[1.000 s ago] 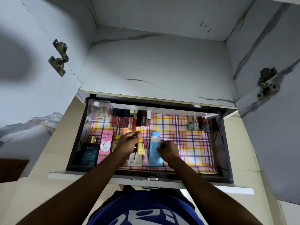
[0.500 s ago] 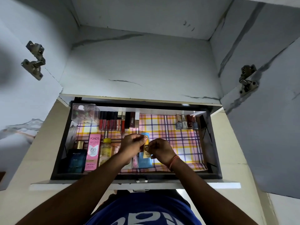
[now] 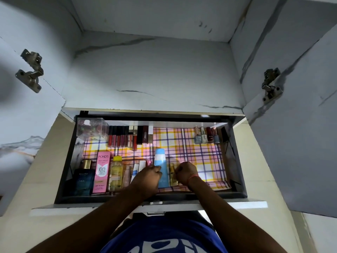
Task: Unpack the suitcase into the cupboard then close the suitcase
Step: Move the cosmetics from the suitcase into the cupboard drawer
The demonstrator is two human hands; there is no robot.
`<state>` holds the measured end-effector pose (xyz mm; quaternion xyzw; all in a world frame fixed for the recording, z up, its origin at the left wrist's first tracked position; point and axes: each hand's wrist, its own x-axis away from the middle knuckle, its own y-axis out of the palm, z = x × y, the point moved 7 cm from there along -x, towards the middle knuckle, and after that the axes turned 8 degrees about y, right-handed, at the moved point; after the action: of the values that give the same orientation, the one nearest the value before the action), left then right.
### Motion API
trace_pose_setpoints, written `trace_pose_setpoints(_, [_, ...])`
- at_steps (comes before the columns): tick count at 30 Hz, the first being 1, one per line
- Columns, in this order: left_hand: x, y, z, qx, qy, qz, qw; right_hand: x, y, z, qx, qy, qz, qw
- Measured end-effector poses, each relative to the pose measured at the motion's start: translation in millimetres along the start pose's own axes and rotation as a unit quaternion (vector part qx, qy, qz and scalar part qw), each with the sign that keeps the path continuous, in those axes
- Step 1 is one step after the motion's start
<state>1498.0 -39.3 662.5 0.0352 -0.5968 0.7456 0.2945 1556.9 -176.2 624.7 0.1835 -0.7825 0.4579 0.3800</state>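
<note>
A: Suitcase: not in view, so its state could not be told. Cupboard drawer (image 3: 62, 179), pulled out, lined with checked paper (image 3: 206, 157).

B: Contents, front row?

A: From the left: dark blue perfume bottle (image 3: 82, 181), pink box (image 3: 101, 172), yellow bottle (image 3: 115, 173), several small tubes too hidden to list, blue tube (image 3: 161, 161), small gold bottle (image 3: 172, 173). All lay side by side, close together.

B: Back row?

A: Clear box (image 3: 91, 128) in the left corner, a line of lipsticks (image 3: 125, 136) beside it, nail polish bottles (image 3: 206, 135) near the right corner. Open liner lay between the two groups.

B: Hands?

A: Left hand (image 3: 148, 177) lay against the blue tube's left side, fingers curled; whether its grip was clamped on the tube or on something beneath could not be told. Right hand (image 3: 186, 172) was curled beside the gold bottle, touching it; a closed grip on it could not be confirmed.

B: Progress?

A: Judged well along for this drawer: many items placed, the gold bottle apparently being settled in its row. Left to do: any items remaining in the suitcase, unseen, then closing the suitcase.
</note>
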Motion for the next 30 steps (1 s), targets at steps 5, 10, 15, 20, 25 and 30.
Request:
trace_pose_setpoints(5, [-1.3,1.5,0.5,-0.004,-0.001,0.016,1.000,-2.0,1.8,1.4,0.014,-0.013,0.010,1.000])
trace_pose_setpoints(10, [0.0,7.0,-4.4,0.029,-0.001,0.032,0.999,-5.5,3.5,2.3,0.015,-0.010,0.018,1.000])
trace_pose_setpoints(15, [2.1,6.7,-9.3,0.058,0.006,0.055,0.997,-7.7,7.1,3.5,0.021,0.003,0.010,1.000])
trace_pose_setpoints(20, [6.0,1.2,-9.3,0.087,-0.002,0.062,0.994,-9.0,11.1,7.0,0.038,0.013,-0.003,0.999])
trace_pose_setpoints(25, [16.4,-12.9,-14.1,0.163,-0.048,0.098,0.981,-6.6,-2.8,-6.6,0.038,-0.044,0.030,0.998])
trace_pose_setpoints(30, [48.8,-36.6,-22.6,0.294,-0.107,0.220,0.924,0.3,-17.4,-50.8,-0.043,-0.171,0.008,0.984])
